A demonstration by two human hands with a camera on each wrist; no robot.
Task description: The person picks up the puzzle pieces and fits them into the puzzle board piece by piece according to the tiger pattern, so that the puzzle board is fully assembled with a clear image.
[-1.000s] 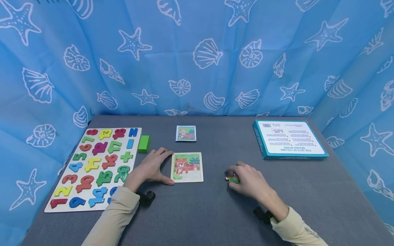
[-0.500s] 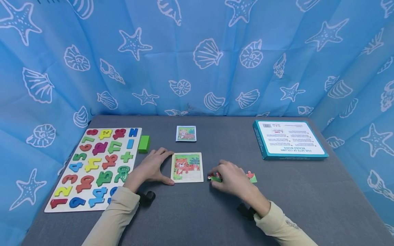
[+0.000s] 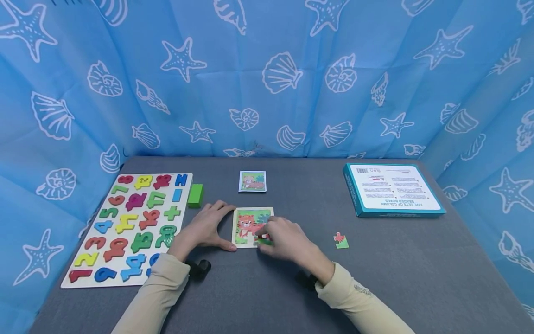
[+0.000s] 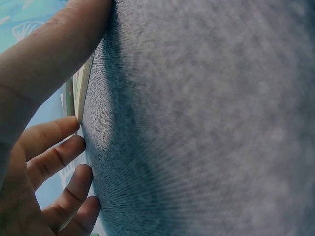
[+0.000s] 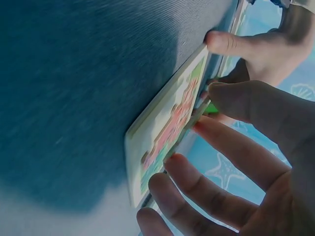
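A wooden tiger puzzle board (image 3: 270, 213) lies flat on the dark table, with several pieces set in it and a pale bare strip low down. My left hand (image 3: 207, 226) rests at its left side, thumb and forefinger spread and touching near two corners. Over the board's lower right part, my right hand (image 3: 288, 239) pinches a jigsaw puzzle piece (image 3: 263, 240) between thumb and fingers. In the right wrist view the piece is tilted above the board, and its lower part is hard to make out. Another red and green puzzle piece (image 3: 341, 241) lies to the right.
A small tiger picture card (image 3: 252, 181) lies behind the board. Far left is a number board (image 3: 89, 250) with colourful numerals, and a green block (image 3: 195, 195) beside it. A teal box (image 3: 394, 190) lies at the back right. A blue curtain (image 3: 292, 116) hangs behind.
My right hand has carried the pinched puzzle piece leftward from the table to over the board. The other loose piece has come into view where it was covered. My left hand stays put.
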